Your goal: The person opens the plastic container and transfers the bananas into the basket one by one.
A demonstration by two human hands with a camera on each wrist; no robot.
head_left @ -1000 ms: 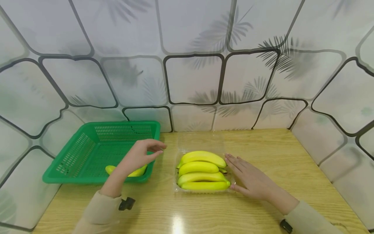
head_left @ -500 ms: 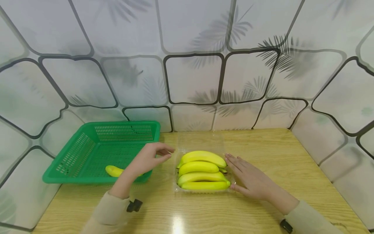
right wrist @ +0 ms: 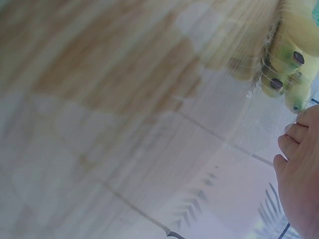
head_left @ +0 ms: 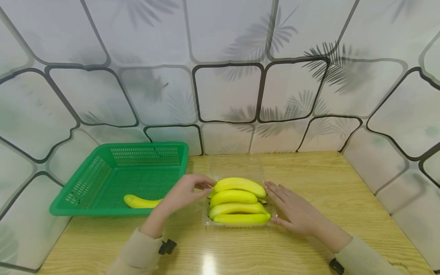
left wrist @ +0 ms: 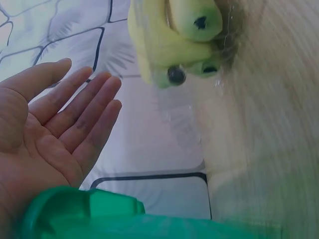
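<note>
Several yellow bananas [head_left: 237,196] lie stacked side by side in a clear plastic clamshell box [head_left: 207,220]. My left hand [head_left: 189,190] reaches over from the left, its fingertips right at the left end of the rearmost banana. Nothing is held in that hand; in the left wrist view its palm shows with fingers extended. Along the box's right side rests my right hand [head_left: 298,212], fingers nearly straight and touching the wall near the banana ends. Dark banana tips [right wrist: 276,83] show through the plastic in the right wrist view.
A green plastic basket [head_left: 103,211] stands on the left, with one banana [head_left: 141,201] at its front, partly hidden by my left forearm. The box's clear lid [head_left: 236,167] lies folded back toward the patterned wall [head_left: 227,95]. Everything stands on a wooden table [head_left: 302,172].
My left hand has moved right, from over the basket's edge to the box's left side. The banana in the basket shows more now. My right hand stays in place.
</note>
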